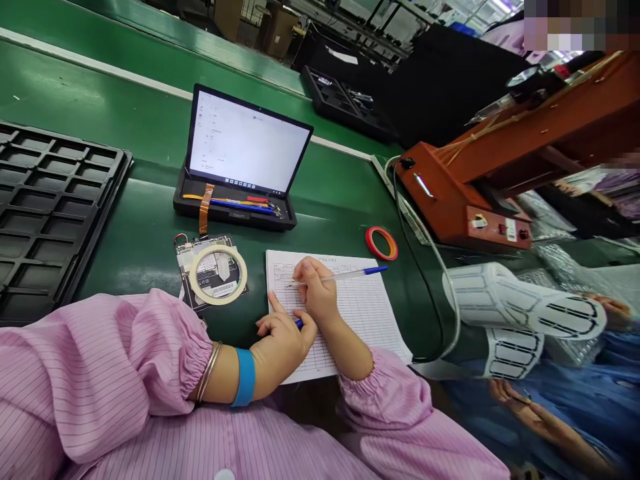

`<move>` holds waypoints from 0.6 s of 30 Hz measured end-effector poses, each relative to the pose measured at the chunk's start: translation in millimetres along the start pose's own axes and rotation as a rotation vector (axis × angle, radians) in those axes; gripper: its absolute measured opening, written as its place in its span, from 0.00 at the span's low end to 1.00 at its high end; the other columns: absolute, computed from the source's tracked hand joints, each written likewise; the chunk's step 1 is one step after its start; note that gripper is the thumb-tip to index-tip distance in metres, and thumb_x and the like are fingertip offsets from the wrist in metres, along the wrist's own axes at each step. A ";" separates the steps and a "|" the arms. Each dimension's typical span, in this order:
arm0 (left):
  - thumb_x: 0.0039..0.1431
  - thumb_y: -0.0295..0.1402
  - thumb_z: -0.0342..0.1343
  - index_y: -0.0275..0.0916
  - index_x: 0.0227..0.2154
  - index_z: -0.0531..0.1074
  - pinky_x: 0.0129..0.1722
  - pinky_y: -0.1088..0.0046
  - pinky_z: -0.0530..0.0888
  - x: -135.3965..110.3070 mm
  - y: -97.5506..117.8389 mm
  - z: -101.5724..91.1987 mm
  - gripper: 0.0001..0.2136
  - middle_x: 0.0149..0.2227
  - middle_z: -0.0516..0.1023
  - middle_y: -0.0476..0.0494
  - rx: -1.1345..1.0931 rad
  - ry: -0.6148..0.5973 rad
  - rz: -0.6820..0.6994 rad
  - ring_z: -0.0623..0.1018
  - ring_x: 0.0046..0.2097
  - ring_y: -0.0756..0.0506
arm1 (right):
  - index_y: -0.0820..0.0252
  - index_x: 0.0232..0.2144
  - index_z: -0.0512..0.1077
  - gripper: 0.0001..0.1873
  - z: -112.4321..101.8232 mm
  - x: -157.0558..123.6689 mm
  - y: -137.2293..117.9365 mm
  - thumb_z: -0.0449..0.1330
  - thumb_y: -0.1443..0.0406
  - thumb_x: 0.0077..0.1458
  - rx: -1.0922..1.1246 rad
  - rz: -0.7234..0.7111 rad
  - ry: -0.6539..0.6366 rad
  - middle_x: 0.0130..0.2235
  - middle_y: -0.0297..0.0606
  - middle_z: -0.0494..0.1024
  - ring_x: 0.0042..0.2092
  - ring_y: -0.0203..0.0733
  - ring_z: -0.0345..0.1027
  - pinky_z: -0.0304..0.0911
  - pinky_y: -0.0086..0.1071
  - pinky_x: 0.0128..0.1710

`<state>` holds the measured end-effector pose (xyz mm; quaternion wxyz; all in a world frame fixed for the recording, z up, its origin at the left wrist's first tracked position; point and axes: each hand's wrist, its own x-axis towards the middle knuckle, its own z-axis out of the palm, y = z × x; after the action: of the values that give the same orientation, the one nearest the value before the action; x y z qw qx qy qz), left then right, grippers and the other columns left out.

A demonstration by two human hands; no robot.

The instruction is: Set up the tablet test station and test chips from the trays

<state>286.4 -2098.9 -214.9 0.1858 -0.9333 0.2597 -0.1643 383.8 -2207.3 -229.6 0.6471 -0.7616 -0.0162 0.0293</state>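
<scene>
A printed form (363, 320) is laid on the green bench (150, 233), tilted a little, its grid of rows partly covered by both hands; a clear pen (345, 275) with a blue end is gripped in the right hand (317, 293), the fingers being closed round it in a writing hold, and its tip is brought to the upper left part of the form; whether the paper is touched by the tip cannot be told. The left hand (285, 337) is rested over the left part of the form, half curled, with one finger stretched towards the upper rows; a small blue cap (299, 324) is pinched there, mostly hidden by the fingers.

To the left of the form a circuit board (186, 263) is placed, with a cream tape ring (243, 273) lying on it; farther left of the form a black compartment tray (43, 200) is seen. Beyond the form a lit screen (250, 143) is propped in a black holder (235, 217), from which an orange ribbon cable (205, 208) is led down to the board; just beside the form's upper right corner a red tape ring (370, 243) is laid; well to the right of the form a co-worker's hand (513, 398) is visible.
</scene>
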 end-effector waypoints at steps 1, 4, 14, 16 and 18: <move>0.61 0.23 0.36 0.36 0.42 0.62 0.18 0.71 0.61 0.0 0.6 0.1 0.12 0.44 0.78 0.24 0.000 -0.006 0.003 0.73 0.20 0.44 | 0.60 0.22 0.66 0.24 1.1 -0.3 -0.4 0.57 0.47 0.56 -0.001 0.000 0.011 0.21 0.28 0.63 0.14 0.24 0.47 0.39 0.24 0.11; 0.61 0.23 0.37 0.36 0.41 0.62 0.18 0.71 0.61 -0.5 2.3 0.1 0.11 0.44 0.78 0.23 0.004 -0.022 0.007 0.74 0.20 0.44 | 0.60 0.22 0.65 0.24 4.3 -1.9 -2.3 0.56 0.46 0.55 -0.003 0.018 0.039 0.22 0.28 0.64 0.15 0.24 0.47 0.39 0.24 0.11; 0.62 0.24 0.39 0.37 0.37 0.61 0.18 0.71 0.63 0.5 2.2 1.0 0.07 0.44 0.78 0.23 -0.010 -0.024 -0.006 0.75 0.21 0.42 | 0.60 0.22 0.65 0.24 5.5 -1.3 -3.7 0.56 0.46 0.56 -0.024 -0.011 0.037 0.21 0.28 0.63 0.14 0.24 0.48 0.39 0.24 0.12; 0.62 0.25 0.40 0.37 0.36 0.61 0.18 0.71 0.63 1.1 1.9 1.4 0.06 0.44 0.78 0.23 -0.016 -0.015 -0.004 0.75 0.22 0.43 | 0.60 0.22 0.66 0.24 5.0 -0.6 -3.1 0.56 0.47 0.56 -0.033 -0.015 0.041 0.22 0.28 0.64 0.15 0.24 0.48 0.40 0.24 0.12; 0.62 0.25 0.40 0.37 0.36 0.62 0.18 0.71 0.63 0.8 2.1 1.4 0.06 0.44 0.78 0.23 -0.006 -0.009 0.000 0.75 0.21 0.43 | 0.59 0.22 0.65 0.23 5.1 -1.0 -3.1 0.55 0.47 0.57 -0.037 -0.010 0.043 0.21 0.28 0.63 0.15 0.25 0.48 0.40 0.25 0.12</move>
<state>286.8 -2100.6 -216.9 0.1842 -0.9346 0.2592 -0.1596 382.5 -2201.8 -227.3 0.6332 -0.7739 -0.0069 0.0094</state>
